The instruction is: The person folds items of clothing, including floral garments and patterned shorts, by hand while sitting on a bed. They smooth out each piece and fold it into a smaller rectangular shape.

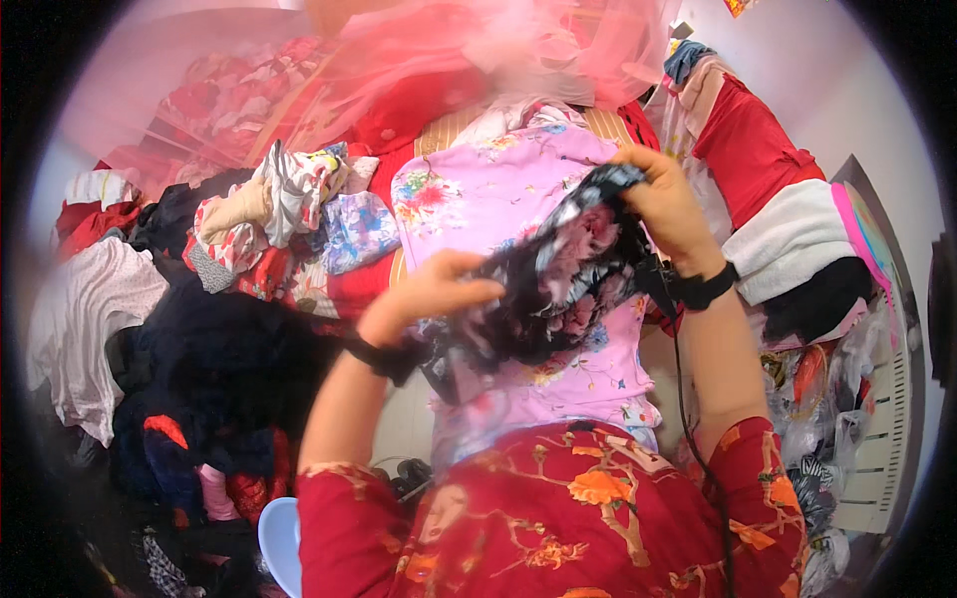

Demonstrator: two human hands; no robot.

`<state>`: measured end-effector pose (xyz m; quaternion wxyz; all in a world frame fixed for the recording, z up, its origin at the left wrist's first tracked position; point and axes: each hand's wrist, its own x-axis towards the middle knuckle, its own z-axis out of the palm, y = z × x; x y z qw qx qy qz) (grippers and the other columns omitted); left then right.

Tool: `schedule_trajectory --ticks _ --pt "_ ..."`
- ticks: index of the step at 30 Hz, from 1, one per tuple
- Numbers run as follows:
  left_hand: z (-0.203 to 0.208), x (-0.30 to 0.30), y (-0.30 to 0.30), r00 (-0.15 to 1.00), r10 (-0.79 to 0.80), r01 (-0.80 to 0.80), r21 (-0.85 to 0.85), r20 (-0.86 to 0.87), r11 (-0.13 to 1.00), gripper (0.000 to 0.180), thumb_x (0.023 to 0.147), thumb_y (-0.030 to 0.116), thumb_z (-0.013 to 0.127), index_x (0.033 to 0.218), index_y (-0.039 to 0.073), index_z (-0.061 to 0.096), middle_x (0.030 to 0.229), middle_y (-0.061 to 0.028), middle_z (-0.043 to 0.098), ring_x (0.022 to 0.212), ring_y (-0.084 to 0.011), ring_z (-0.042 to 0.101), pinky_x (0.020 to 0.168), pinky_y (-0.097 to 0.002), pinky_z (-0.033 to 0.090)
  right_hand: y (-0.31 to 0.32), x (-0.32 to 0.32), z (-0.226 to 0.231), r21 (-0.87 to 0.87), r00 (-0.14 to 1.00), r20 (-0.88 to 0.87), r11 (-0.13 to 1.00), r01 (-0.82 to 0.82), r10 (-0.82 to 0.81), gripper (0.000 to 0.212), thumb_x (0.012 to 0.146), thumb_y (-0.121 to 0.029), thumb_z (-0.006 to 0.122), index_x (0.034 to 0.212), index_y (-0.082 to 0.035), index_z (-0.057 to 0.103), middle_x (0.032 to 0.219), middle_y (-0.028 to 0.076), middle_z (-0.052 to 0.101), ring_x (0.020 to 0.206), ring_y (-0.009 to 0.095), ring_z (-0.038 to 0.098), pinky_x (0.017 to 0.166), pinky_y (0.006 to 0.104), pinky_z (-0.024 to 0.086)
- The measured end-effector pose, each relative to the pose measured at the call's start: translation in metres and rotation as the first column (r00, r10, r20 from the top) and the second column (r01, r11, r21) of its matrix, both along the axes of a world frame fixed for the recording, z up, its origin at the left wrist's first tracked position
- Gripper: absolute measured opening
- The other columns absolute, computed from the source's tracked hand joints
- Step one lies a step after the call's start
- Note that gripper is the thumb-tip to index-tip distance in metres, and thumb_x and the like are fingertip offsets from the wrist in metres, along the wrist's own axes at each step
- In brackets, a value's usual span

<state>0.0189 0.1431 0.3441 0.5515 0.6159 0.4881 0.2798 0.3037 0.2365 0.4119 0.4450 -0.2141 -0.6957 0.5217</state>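
Observation:
Between my two hands hangs a black garment (583, 259) with a pink and white floral print, blurred in places by motion. My left hand (434, 289) grips its left end, the fingers partly behind the cloth. With fingers closed, my right hand (670, 199) pinches the bunched upper right edge, higher than the left. Below the garment, a pink flowered cloth (469, 189) lies spread over the bed and reaches down toward my lap. Black bands circle both wrists, and a dark cable runs down from the right one.
Piled clothes (269, 199) lie on the left, with dark garments (219, 349) nearer me. Sheer pink netting (498, 50) hangs at the back. At right are a red cloth (753, 149), a folded white towel (793, 239) and plastic bags (807, 419). A pale blue basin (279, 543) sits lower left.

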Motion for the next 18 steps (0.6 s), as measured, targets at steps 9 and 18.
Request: schedule_trajectory --ticks 9,18 --pt "0.185 -0.104 0.006 0.683 0.457 0.051 0.661 -0.570 0.749 0.015 0.082 0.008 0.065 0.093 -0.001 0.064 0.074 -0.0027 0.062 0.067 -0.0078 0.054 0.061 -0.0256 0.046 -0.009 0.018 0.100 0.281 0.683 0.725 0.868 -0.410 0.087 0.019 0.085 -0.015 0.062 0.083 0.004 0.059 0.064 -0.001 0.054 0.061 0.006 0.044 0.055 0.0274 0.038" --pt "0.247 -0.086 -0.044 0.332 0.784 0.447 0.820 -0.524 0.358 0.041 0.074 0.015 0.070 0.114 0.010 0.060 0.084 -0.0103 0.065 0.076 -0.0252 0.059 0.087 -0.0365 0.040 -0.004 0.028 0.162 0.931 0.713 0.289 0.362 -0.053 -0.639 0.020 0.082 -0.015 0.062 0.097 0.000 0.062 0.078 0.014 0.063 0.072 0.026 0.061 0.067 0.0338 0.047"
